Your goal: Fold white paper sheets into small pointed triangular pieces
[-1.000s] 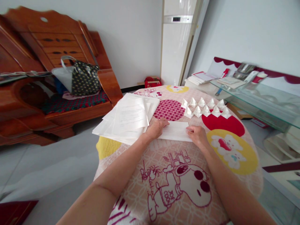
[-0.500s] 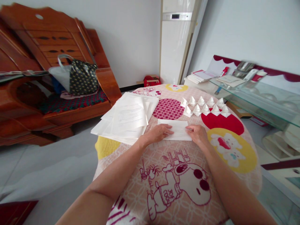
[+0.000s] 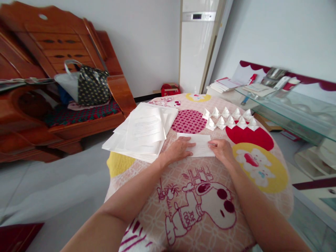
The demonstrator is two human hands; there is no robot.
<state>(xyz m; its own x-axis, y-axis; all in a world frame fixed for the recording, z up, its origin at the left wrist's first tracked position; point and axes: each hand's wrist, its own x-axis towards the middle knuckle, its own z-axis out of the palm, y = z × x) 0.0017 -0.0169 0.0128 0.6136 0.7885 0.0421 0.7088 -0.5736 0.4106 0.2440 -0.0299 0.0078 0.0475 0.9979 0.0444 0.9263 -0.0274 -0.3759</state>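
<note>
A folded strip of white paper lies on a round table covered by a cartoon-print cloth. My left hand rests flat on the strip's left end, fingers stretched out along it. My right hand presses the strip's right end with curled fingers pinched at the paper's edge. Just left of the strip lies a loose stack of white sheets. Beyond the strip stand several small folded white paper shapes in two rows.
A wooden bench with a dotted bag stands at the left. A tall white air conditioner is at the back wall. A glass shelf with books and containers runs along the right.
My left hand slid rightward along the folded strip, flattening it, and the strip sits a little closer to me. My right hand stayed at the right end.
</note>
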